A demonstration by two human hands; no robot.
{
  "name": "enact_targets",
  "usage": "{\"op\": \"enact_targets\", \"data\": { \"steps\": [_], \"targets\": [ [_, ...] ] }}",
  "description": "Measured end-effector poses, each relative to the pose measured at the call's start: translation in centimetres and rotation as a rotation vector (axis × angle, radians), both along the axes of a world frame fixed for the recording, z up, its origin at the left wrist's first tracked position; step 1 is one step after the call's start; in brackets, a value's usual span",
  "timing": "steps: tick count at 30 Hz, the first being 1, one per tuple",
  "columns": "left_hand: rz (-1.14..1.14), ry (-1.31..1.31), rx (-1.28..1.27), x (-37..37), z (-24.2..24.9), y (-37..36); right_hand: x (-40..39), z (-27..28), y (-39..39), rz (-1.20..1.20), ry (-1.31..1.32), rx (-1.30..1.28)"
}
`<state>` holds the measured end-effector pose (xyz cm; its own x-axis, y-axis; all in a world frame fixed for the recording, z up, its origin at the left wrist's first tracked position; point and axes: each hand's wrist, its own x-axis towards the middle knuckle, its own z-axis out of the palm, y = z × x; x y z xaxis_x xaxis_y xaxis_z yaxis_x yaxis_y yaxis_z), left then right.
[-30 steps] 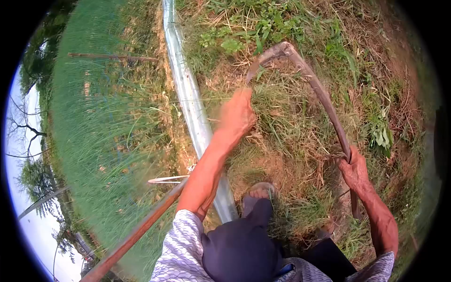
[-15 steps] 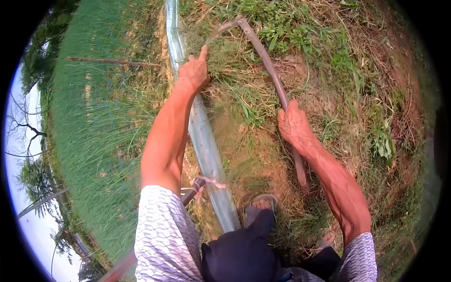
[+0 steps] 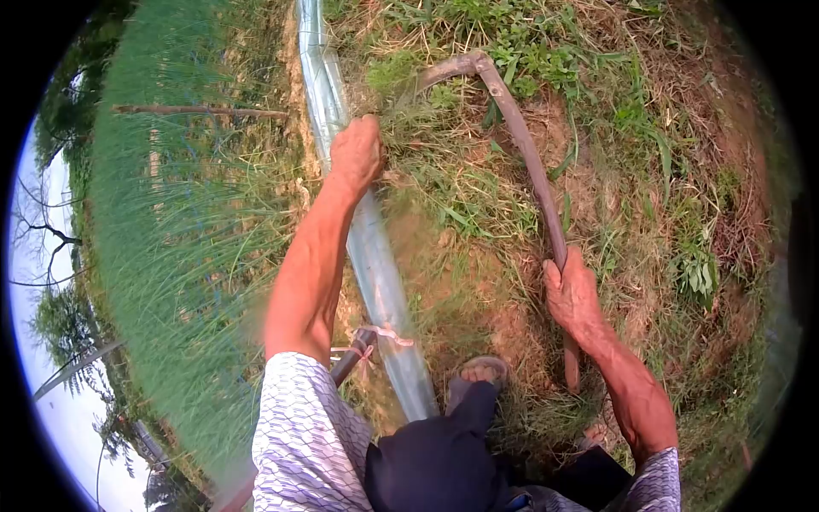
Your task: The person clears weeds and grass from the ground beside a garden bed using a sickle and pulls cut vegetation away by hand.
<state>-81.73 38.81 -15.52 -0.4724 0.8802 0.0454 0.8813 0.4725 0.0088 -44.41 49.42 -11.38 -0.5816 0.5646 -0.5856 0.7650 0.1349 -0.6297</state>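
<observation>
My right hand [image 3: 573,294] is wrapped round the lower shaft of a wooden hooked tool [image 3: 531,158]. The tool bends at the top, and its short arm points left into the grass, where its tip is hard to make out. At upper centre-left my left hand [image 3: 357,152] is closed beside a clear plastic sheet strip [image 3: 373,256], against a tuft of grass [image 3: 394,75]. Whatever its fingers hold is hidden.
Dense green stalks [image 3: 162,282] fill the left side, with a thin horizontal stick [image 3: 200,111] across them. A pole [image 3: 351,357] tied with pink ribbon stands by the plastic. My sandalled foot [image 3: 480,373] is on the soil. Weeds cover the right.
My left hand has drawn back slightly, and its extended finger has curled in. My right hand and the hooked tool have moved down and to the right.
</observation>
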Motion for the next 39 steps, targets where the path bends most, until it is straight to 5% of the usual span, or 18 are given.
{"op": "enact_targets", "data": {
  "steps": [5,6,10,11,13,15,19,25,30,32,39],
  "targets": [
    [0.231,-0.299,-0.032,0.2,2.1,0.9,-4.1,-0.9,1.9,0.093,-0.046,0.165],
    [0.094,-0.390,0.016,0.8,1.5,0.3,-2.5,-1.2,1.8,0.135,-0.091,0.134],
    [-0.196,-0.761,-0.880,10.9,4.9,3.7,5.7,-1.8,1.3,0.118,0.040,0.108],
    [-0.193,-0.767,-0.877,10.9,4.5,3.8,6.9,-1.0,1.6,0.004,0.036,0.070],
    [-0.113,-0.538,-0.247,10.7,3.2,5.2,8.8,0.2,1.6,-0.134,0.010,0.027],
    [-0.052,-0.277,-0.047,8.4,3.1,6.4,8.9,0.5,2.6,-0.245,-0.001,0.021],
    [0.036,-0.054,-0.100,2.9,1.9,8.3,7.6,0.0,1.5,-0.301,0.013,0.035],
    [0.309,-0.097,-0.128,-0.5,0.3,7.5,-0.1,0.7,1.8,-0.104,0.084,0.138],
    [0.309,-0.261,-0.147,-2.4,1.0,7.0,-7.2,-1.4,3.2,0.079,0.054,0.155],
    [0.328,-0.204,-0.056,-2.2,0.8,7.0,-5.1,-4.2,3.3,0.253,-0.015,0.368],
    [0.168,-0.499,-0.269,10.8,2.3,4.9,11.5,-1.1,1.6,0.073,-0.223,0.232]
  ]
}}
